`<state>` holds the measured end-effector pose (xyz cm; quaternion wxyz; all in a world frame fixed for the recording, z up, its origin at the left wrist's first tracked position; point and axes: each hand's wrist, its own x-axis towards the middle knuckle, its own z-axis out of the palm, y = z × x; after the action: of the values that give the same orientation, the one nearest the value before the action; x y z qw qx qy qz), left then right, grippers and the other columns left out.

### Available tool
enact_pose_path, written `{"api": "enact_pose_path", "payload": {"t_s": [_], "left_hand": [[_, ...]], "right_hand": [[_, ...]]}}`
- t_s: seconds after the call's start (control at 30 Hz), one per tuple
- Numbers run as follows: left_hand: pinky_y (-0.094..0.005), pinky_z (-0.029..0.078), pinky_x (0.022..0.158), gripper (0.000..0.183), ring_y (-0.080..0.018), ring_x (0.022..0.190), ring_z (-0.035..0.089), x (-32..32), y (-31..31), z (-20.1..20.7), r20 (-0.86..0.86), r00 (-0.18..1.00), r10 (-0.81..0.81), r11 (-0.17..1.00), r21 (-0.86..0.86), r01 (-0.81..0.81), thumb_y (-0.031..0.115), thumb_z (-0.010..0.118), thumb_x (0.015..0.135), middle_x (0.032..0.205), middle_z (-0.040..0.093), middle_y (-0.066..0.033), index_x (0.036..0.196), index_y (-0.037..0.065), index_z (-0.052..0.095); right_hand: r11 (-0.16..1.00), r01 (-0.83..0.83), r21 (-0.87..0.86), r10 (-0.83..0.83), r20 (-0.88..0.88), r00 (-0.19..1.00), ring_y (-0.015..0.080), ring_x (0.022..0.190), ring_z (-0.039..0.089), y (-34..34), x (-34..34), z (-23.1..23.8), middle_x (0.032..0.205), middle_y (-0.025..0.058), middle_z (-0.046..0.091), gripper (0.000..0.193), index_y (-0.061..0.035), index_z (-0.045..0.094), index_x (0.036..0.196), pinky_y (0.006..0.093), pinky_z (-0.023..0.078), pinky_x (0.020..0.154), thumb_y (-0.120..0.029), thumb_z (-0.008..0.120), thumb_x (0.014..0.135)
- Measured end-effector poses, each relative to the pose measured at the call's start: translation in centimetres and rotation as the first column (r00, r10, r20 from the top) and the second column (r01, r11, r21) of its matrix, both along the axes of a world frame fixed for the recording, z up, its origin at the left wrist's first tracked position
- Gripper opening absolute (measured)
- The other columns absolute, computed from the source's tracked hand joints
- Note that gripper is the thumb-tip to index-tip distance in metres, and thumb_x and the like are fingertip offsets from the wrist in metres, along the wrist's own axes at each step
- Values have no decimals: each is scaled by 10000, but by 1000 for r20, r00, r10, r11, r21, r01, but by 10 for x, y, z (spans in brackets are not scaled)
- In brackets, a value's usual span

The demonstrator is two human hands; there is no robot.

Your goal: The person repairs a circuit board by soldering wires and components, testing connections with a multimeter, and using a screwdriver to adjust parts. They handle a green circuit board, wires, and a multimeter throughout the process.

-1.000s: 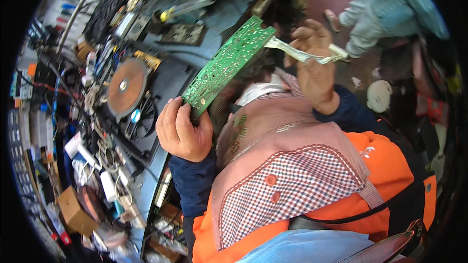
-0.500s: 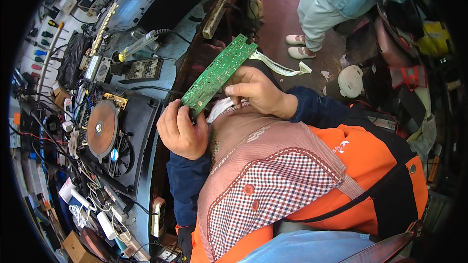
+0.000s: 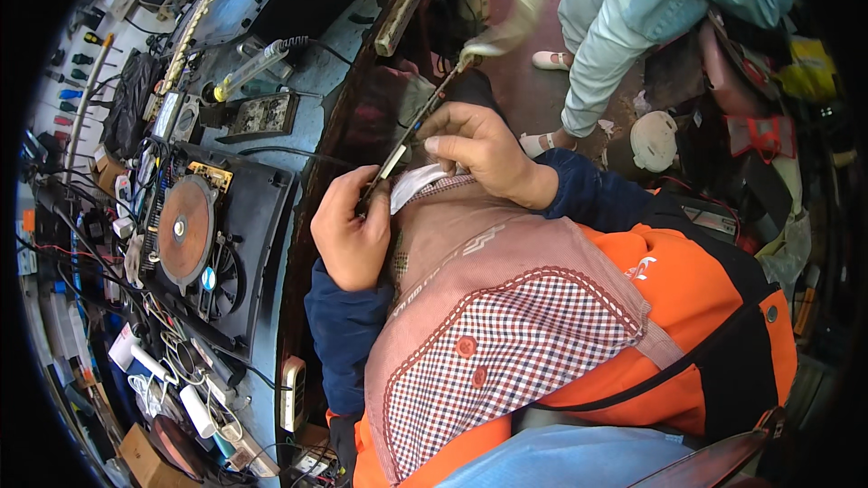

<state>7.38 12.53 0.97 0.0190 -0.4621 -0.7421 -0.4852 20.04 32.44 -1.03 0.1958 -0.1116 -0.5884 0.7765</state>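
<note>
A long, narrow circuit board (image 3: pixel 394 160) is turned nearly edge-on above my lap, so its green face is mostly hidden. My left hand (image 3: pixel 351 233) pinches its lower end between thumb and fingers. Partway up the board, my right hand (image 3: pixel 484 152) has its fingers curled against the side; exactly where they touch is partly hidden. A whitish ribbon cable (image 3: pixel 517 20) hangs off the board's far end, smeared by motion. Just below the board, a white crumpled tissue or cloth (image 3: pixel 416 186) lies at the top of my checked apron (image 3: pixel 506 330).
Left of me stands a blue workbench (image 3: pixel 318 113) with a soldering iron in its holder (image 3: pixel 251 72), a black panel with a round copper-coloured disc (image 3: pixel 184 233), and tangled cables. Another person in pale blue clothes (image 3: pixel 624 27) stands at upper right, near a white lidded bucket (image 3: pixel 653 140).
The board has turned from showing its green face to edge-on. Its cable swung upward. My left hand shifted slightly right, and the other person's legs moved.
</note>
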Motion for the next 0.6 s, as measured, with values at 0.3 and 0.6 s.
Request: {"api": "enact_pose_path", "payload": {"t_s": [0.3,0.6], "left_hand": [[-215,512,542,248,-84,650,665,-13,0,-9,870,475,-131,987,67,148,51,769,988,883,765,-64,1205,-55,715],[-225,495,551,259,-87,634,646,-21,2,-18,873,459,-166,983,106,153,-3,765,969,877,758,-69,1214,-61,704]], "right_hand": [[606,222,764,55,-319,946,243,652,735,-6,8,2,756,128,723,337,-22,728,1210,341,578,601,2,764,875],[367,171,914,92,-218,972,340,673,750,-7,-6,-1,756,163,728,449,-48,686,1301,435,610,604,-54,709,852]]}}
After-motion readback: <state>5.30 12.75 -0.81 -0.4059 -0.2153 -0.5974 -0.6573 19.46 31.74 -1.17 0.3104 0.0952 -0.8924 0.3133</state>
